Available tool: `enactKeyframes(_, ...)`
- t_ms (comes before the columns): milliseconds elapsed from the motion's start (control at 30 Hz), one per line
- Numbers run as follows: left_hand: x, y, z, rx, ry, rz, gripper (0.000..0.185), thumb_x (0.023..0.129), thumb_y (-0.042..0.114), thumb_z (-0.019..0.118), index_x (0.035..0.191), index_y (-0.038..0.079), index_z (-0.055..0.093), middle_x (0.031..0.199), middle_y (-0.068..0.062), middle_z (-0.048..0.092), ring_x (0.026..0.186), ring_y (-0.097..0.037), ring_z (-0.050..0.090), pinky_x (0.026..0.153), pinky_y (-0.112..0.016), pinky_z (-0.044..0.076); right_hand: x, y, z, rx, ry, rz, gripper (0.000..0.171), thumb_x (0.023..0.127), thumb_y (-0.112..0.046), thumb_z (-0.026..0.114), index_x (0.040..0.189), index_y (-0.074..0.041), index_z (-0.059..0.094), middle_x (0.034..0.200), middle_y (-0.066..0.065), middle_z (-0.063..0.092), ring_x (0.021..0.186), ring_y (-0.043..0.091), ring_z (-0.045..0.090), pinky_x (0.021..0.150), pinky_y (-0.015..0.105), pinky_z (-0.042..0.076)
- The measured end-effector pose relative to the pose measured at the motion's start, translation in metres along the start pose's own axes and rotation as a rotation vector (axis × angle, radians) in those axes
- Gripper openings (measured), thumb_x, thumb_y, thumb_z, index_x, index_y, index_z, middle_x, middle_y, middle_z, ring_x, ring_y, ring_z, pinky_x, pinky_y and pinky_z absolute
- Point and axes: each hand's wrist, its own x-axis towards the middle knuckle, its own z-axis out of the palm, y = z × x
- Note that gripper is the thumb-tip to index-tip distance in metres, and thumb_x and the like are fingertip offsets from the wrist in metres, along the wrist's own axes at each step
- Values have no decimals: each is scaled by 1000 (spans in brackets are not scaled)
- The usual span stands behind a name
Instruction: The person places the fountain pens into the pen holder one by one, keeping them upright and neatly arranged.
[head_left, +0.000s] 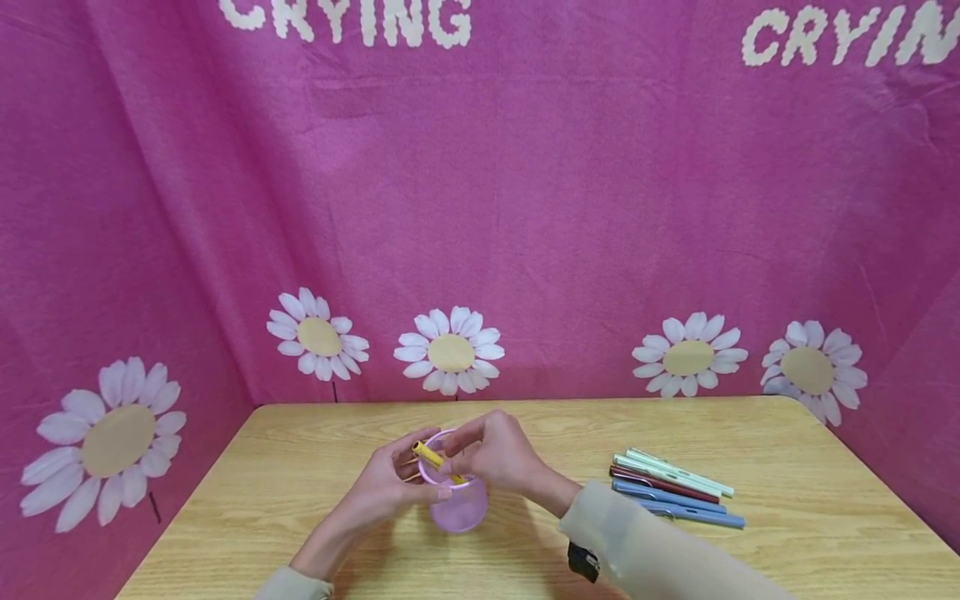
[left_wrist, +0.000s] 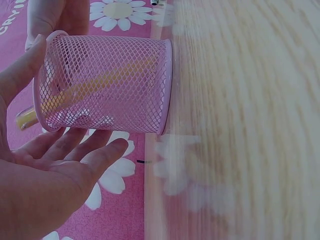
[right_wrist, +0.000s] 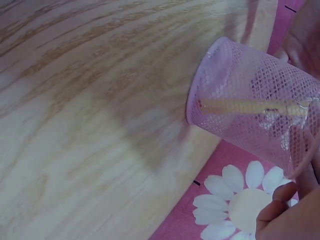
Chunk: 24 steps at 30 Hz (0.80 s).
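Five pens [head_left: 678,493] lie right of the pink mesh cup [head_left: 459,500]. Left hand [head_left: 382,483] spread beside it; right hand [head_left: 495,454] pinches a yellow pen [head_left: 437,460] inside

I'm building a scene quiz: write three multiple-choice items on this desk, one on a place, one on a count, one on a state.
1. Where do the loose pens lie?
A. right of the pink mesh pen cup
B. left of it
C. inside it

2. How many loose pens lie there?
A. two
B. five
C. nine

3. How is the yellow pen?
A. flat on the wooden table
B. leaning in the cup, its end over the rim
C. capped beside the others

Key: A, the head view shows them right of the cup; B, five barrels side by side; B, it slants out past the rim.
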Motion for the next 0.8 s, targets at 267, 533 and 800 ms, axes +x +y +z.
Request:
enactKeyframes(267, 0, 0, 0, -11, 5, -13, 86, 85, 1, 85, 157, -6, 39, 149, -29, 53, 129, -40, 60, 107, -39, 52, -8, -8, -25, -83, 12, -145, 14, 82, -12, 90, 94, -8, 84, 88, -2, 79, 88, 16, 65, 68, 27, 50)
enactKeyframes(533, 1, -1, 2, 8, 36, -17, 86, 82, -1, 87, 155, -6, 43, 146, -30, 54, 129, -42, 60, 108, -44, 51, -34, -10, -69, -210, 2, -180, 18, 80, -16, 93, 94, -15, 83, 86, -12, 74, 82, 8, 59, 73, 32, 47)
enactKeyframes(800, 1, -1, 2, 20, 44, -10, 86, 81, -1, 87, 155, -7, 43, 147, -31, 54, 131, -45, 58, 108, -43, 51, -68, -1, -108, -330, 3, -151, 19, 81, -20, 93, 96, -20, 82, 86, -18, 69, 91, 11, 62, 82, 39, 49)
